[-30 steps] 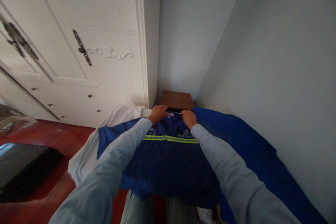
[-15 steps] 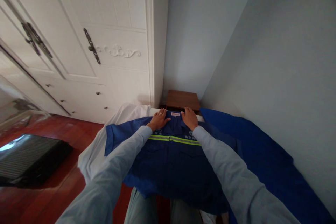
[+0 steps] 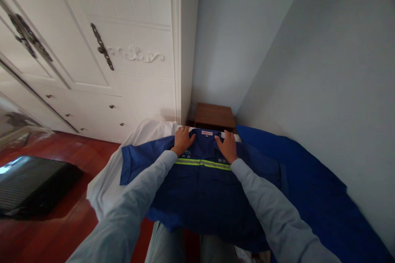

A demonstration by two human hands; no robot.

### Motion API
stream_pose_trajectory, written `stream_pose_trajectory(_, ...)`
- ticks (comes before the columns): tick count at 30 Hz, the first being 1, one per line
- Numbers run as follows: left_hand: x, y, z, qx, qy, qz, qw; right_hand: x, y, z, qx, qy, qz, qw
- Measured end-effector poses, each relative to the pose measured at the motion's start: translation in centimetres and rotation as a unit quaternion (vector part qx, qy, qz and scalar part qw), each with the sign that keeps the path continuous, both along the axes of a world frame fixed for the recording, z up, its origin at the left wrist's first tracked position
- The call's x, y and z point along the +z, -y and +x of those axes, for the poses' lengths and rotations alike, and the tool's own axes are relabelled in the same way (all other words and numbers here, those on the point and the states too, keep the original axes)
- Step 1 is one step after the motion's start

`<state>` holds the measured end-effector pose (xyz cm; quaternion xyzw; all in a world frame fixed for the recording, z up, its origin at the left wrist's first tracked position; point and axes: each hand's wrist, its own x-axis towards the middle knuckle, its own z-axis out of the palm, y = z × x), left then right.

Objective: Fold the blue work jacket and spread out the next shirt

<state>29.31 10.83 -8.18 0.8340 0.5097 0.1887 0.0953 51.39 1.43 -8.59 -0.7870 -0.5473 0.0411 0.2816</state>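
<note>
A dark blue work shirt (image 3: 203, 197) with a yellow-green reflective stripe lies face up, spread over a white sheet (image 3: 108, 181). My left hand (image 3: 182, 140) rests flat on the shirt's left shoulder beside the collar, fingers stretched out. My right hand (image 3: 227, 145) lies flat on the right shoulder, fingers also extended. The collar with its small label (image 3: 206, 132) shows between the two hands. Both arms wear light grey sleeves.
A bright blue cloth (image 3: 308, 197) covers the surface to the right, against the grey wall. A small brown wooden stand (image 3: 214, 116) sits in the corner behind the shirt. A white wardrobe (image 3: 92, 49) stands at left, over a red wooden floor with a black ribbed object (image 3: 27, 185).
Both hands have slid apart from the collar's middle toward the shoulders and flattened out. The view shifted slightly.
</note>
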Motion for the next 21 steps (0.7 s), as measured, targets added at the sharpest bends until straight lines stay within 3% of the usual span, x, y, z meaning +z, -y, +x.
stream_pose_trajectory(4, 1.4, 0.6, 0.6, 0.038, -0.009, -0.05, 0.998, 2.5, -0.2, -0.6, -0.034, -0.036, -0.138, 0.989)
stream_pose_trajectory(6, 1.6, 0.4, 1.2, 0.046, -0.008, -0.075, 0.996, 3.0, -0.6, -1.2, -0.033, -0.026, -0.17, 0.984)
stream_pose_trajectory(12, 1.3, -1.6, 1.7, 0.076, 0.048, -0.131, 0.987, 3.4, -2.4, -1.4, -0.026, -0.014, -0.183, 0.983)
stream_pose_trajectory(17, 1.1, -3.0, 0.5, 0.053, 0.103, -0.182, 0.976, 3.2, -2.7, 0.5, -0.007, -0.096, -0.148, 0.984)
stream_pose_trajectory(21, 0.6, -3.1, -0.6, 0.034, 0.124, -0.164, 0.978, 2.6, -1.9, 1.3, 0.014, -0.163, -0.16, 0.974)
